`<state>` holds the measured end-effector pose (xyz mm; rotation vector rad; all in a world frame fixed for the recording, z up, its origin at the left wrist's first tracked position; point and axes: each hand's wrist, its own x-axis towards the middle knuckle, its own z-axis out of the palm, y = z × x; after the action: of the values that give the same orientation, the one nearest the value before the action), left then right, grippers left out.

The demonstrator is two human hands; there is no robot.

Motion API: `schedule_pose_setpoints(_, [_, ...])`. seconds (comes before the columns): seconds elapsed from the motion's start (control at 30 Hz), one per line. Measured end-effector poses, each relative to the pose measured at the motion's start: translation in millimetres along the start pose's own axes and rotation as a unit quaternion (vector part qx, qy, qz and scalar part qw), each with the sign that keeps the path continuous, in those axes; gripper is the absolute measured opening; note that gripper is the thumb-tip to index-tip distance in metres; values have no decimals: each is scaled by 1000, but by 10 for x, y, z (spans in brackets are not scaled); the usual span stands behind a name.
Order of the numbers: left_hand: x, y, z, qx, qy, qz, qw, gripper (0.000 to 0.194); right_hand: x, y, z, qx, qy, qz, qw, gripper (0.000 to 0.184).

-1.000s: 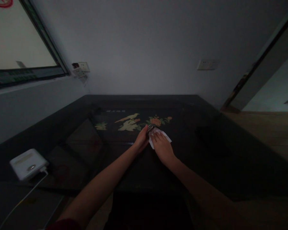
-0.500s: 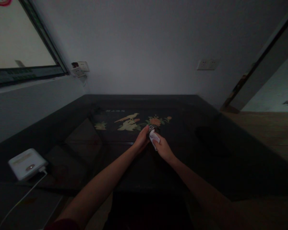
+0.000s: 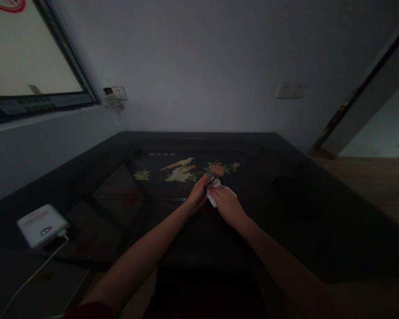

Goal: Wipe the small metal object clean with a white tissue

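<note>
Both my hands meet over a dark lacquered table (image 3: 286,212) painted with a bird and flowers (image 3: 186,170). My left hand (image 3: 197,195) is closed around a small shiny metallic object (image 3: 212,178), too dim to name. My right hand (image 3: 228,204) presses a white tissue (image 3: 219,195) against that object, fingers curled on the paper. A corner of the tissue sticks out to the right of my fingers.
A white power bank (image 3: 41,224) with a white cable (image 3: 33,274) lies at the left. Wall sockets (image 3: 115,95) sit in the left corner, another socket plate (image 3: 290,91) on the back wall. A window (image 3: 26,57) is upper left, a doorway (image 3: 379,124) at right.
My right hand first bunched the tissue small against the object, then moved back over it with the paper spread out to the right. The left hand held still.
</note>
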<state>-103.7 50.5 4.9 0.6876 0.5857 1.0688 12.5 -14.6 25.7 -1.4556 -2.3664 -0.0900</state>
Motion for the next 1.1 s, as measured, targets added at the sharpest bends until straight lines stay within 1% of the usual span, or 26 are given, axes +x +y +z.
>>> schedule_pose_setpoints(0.1, [17, -8, 1, -2, 5, 5, 1000, 30, 11, -43, -13, -56, 2, 4, 998, 38])
schedule_pose_setpoints(0.17, [22, -11, 0, 1, 5, 8, 1000, 29, 9, -62, -21, -44, 2, 14, 999, 39])
schedule_pose_setpoints(0.2, [22, -12, -2, 5, 4, 7, 1000, 29, 5, -63, -22, -21, 0, 23, 1000, 40])
schedule_pose_setpoints(0.27, [18, -11, -12, 18, 1, 2, 1000, 29, -3, -49, -11, 56, -2, 44, 997, 43])
schedule_pose_setpoints(0.33, [9, -10, -25, 30, -2, -3, 1000, 31, -4, -19, 26, 172, 12, 68, 983, 46])
schedule_pose_setpoints(0.37, [3, -9, -31, 34, -3, -4, 999, 32, 0, -2, 54, 241, 27, 81, 967, 46])
schedule_pose_setpoints(0.4, [-2, -9, -35, 37, -2, -3, 999, 33, 8, 13, 86, 314, 44, 96, 944, 44])
schedule_pose_setpoints(0.43, [-4, -10, -37, 39, -1, -1, 999, 33, 19, 25, 121, 387, 62, 114, 913, 42])
schedule_pose_setpoints(0.5, [-2, -15, -36, 37, 0, 8, 999, 32, 45, 39, 181, 509, 90, 159, 841, 38])
schedule_pose_setpoints(0.53, [3, -19, -34, 33, -1, 13, 999, 31, 57, 39, 201, 551, 101, 181, 808, 38])
schedule_pose_setpoints(0.57, [10, -24, -32, 27, -4, 16, 999, 30, 65, 37, 212, 578, 109, 200, 784, 38])
schedule_pose_setpoints(0.6, [17, -28, -30, 22, -6, 18, 1000, 30, 71, 32, 213, 590, 114, 211, 771, 38])
schedule_pose_setpoints(0.63, [25, -31, -29, 19, -7, 19, 1000, 30, 72, 26, 204, 588, 114, 212, 772, 38])
schedule_pose_setpoints(0.67, [31, -32, -28, 18, -5, 18, 1000, 30, 70, 19, 188, 575, 107, 203, 786, 38])
schedule_pose_setpoints(0.8, [30, -23, -26, 17, 1, 10, 1000, 31, 40, -5, 86, 448, 69, 135, 881, 36])
schedule_pose_setpoints(0.87, [22, -15, -27, 16, -3, 7, 1000, 32, 23, -10, 40, 380, 51, 120, 916, 33])
schedule_pose_setpoints(0.93, [18, -12, -35, 22, -6, 1, 1000, 33, 11, -6, 5, 318, 27, 113, 941, 35])
schedule_pose_setpoints(1.0, [24, -17, -49, 34, -9, -3, 999, 34, 2, 4, -20, 253, 5, 95, 963, 41])
schedule_pose_setpoints(1.1, [49, -34, -74, 48, -16, -4, 999, 36, -8, 25, -39, 163, -14, 51, 985, 48])
